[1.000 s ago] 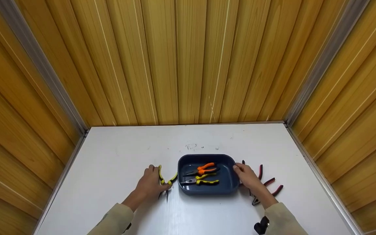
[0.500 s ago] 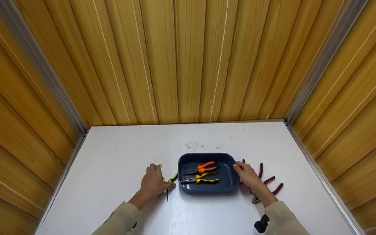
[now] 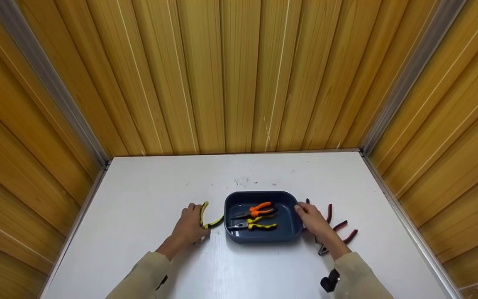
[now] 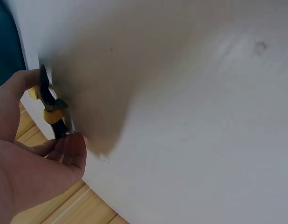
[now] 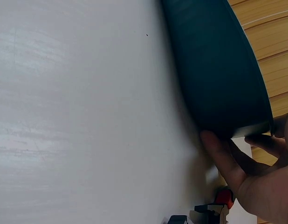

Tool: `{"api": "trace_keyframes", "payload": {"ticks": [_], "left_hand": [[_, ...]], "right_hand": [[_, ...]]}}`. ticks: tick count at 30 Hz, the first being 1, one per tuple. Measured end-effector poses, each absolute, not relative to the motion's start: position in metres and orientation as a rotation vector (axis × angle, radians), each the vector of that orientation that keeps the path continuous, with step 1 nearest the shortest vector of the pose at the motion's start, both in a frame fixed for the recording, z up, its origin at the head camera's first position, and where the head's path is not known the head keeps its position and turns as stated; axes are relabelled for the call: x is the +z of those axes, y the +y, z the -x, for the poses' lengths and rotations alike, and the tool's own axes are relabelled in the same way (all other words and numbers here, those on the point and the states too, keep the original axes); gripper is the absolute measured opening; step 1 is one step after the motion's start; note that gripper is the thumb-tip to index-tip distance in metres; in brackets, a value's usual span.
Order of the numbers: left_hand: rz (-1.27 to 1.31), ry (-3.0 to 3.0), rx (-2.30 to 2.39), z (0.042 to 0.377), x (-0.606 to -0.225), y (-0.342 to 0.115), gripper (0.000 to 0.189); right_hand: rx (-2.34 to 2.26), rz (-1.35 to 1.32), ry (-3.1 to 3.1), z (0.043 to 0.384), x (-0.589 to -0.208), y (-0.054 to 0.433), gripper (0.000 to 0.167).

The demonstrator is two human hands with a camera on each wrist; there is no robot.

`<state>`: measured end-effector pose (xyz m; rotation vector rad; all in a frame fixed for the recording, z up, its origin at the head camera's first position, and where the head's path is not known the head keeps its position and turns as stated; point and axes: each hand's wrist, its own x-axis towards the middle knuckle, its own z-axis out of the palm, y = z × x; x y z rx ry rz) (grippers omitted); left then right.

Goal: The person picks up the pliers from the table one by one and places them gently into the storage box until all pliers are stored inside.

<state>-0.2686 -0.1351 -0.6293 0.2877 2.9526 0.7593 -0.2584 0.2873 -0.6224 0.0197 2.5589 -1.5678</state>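
Note:
My left hand (image 3: pixel 189 224) pinches a pair of yellow-and-black-handled pliers (image 4: pixel 53 114) between thumb and fingers, just left of the dark blue dish (image 3: pixel 259 239). Their handles (image 3: pixel 215 223) spread apart toward the dish, and their nose is mostly hidden by the hand. My right hand (image 3: pixel 315 219) holds the dish at its right end, with the thumb on the rim. Inside the dish lie orange-and-black pliers (image 3: pixel 257 210) and, nearer me, yellow-and-black long-nose pliers (image 3: pixel 259 226), noses to the left.
Several red-and-black-handled pliers (image 3: pixel 350 236) lie on the white table (image 3: pixel 160 178) right of the dish, partly behind the right forearm. Wood-patterned walls (image 3: pixel 239 83) close off the back and both sides.
The left hand has closed its thumb and fingers on the pliers and turned them, so their nose no longer shows below the hand. The right hand stays on the dish.

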Motion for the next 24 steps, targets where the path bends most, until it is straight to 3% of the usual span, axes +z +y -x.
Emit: {"api": "trace_keyframes", "payload": {"ticks": [7, 16, 24], "left_hand": [[-0.275, 2.843, 0.941, 0.272, -0.634, -0.152, 0.059], [-0.285, 2.829, 0.980, 0.274, -0.639, -0.153, 0.063], [-0.386, 2.851, 1.020, 0.278, -0.642, -0.158, 0.048]], "right_hand": [[-1.567, -0.023, 2.560, 0.259, -0.623, 0.288, 0.041], [-1.582, -0.019, 2.546, 0.258, -0.623, 0.289, 0.042], [-1.543, -0.031, 2.558, 0.259, -0.623, 0.289, 0.044]]}}
